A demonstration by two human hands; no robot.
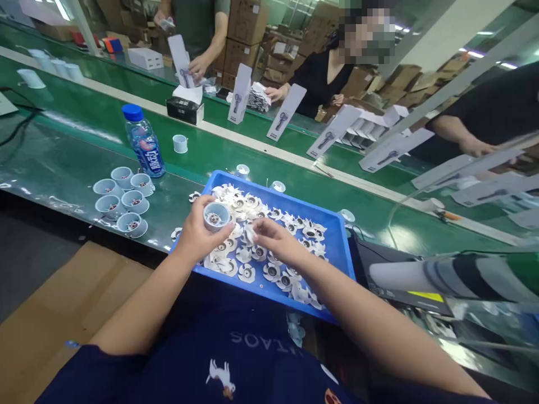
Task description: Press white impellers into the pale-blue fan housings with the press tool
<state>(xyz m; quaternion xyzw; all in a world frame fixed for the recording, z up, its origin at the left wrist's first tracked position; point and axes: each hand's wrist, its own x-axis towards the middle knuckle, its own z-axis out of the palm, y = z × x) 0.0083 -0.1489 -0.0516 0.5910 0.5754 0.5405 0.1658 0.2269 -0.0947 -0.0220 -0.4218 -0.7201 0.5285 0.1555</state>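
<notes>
A blue tray [337,247] lies in front of me, filled with several small white fan blades [269,271]. My left hand [197,233] is closed around a pale blue round housing [216,216], held over the tray's left part. My right hand [273,238] pinches a white fan blade [249,233] just right of the housing, above the pile.
Several finished pale blue housings [122,199] stand on the green bench at left, next to a blue-capped water bottle [144,143]. Loose housings [180,143] dot the conveyor. Across it, other people handle white product boxes [240,92]. A cardboard sheet [63,303] lies lower left.
</notes>
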